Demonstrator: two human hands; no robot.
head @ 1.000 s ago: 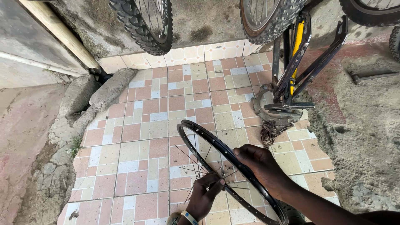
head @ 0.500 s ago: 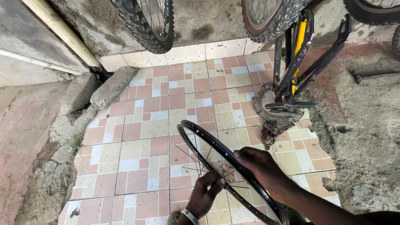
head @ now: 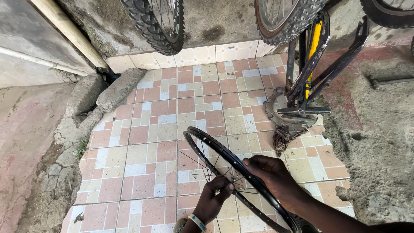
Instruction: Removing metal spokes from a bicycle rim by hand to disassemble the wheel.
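— While we are looking down, which of our hands is sitting closest to the hub?

— Our left hand [head: 214, 199] is; its fingertips are pinching a thin spoke [head: 202, 165] just beside the hub, inside the black wheel rim [head: 224, 155]. Our right hand [head: 271, 174] is wrapping over the rim's edge, gripping it on the hub's right side.

— And how is the rim lying?

— We are holding it tilted above the tiled floor [head: 142, 146], its long line running from the hub up-left and down-right. Beyond the hub, an upturned bicycle frame [head: 315, 64] is standing, with a knobbly tyre [head: 148, 21] farther off.
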